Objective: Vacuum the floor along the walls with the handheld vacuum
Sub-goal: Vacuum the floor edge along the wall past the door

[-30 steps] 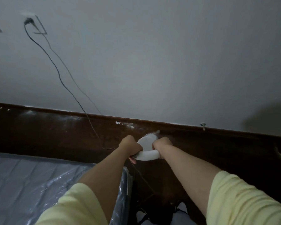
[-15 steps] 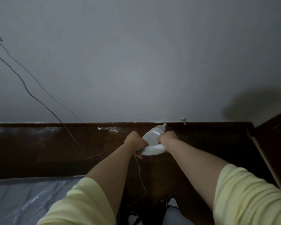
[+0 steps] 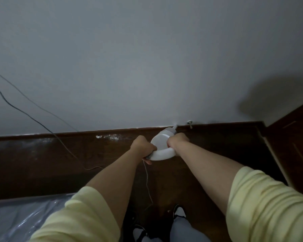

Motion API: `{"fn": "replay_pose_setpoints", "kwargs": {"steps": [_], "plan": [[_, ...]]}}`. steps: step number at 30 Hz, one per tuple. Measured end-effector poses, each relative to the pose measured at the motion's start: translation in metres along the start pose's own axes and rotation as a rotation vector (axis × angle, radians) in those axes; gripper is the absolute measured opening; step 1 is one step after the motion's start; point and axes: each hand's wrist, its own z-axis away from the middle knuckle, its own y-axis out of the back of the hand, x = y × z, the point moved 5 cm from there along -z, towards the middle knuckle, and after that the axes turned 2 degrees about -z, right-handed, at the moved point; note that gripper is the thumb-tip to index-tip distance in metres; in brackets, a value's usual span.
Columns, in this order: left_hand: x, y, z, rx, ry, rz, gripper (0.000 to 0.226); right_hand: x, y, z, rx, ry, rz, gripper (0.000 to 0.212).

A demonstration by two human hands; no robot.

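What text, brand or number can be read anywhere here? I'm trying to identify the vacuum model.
None: no word, label, brand or number can be read in this dim head view.
The handheld vacuum, gripped by the left hand and right hand, shows only plain white casing.
The wall, the dark floor and the plastic sheet bear no visible writing.

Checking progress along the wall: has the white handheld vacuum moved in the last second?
Yes. The white handheld vacuum has moved rightward along the dark wooden floor, toward the small metal doorstop and away from the white dust patch.
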Motion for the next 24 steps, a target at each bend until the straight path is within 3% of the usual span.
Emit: {"fn": "replay_pose_setpoints", "kwargs": {"steps": [24], "plan": [[-0.043,0.024,0.002,0.043,0.008,-0.021,0.037,-0.009,-0.040,0.024,-0.021,0.037,0.047,0.044]]}}
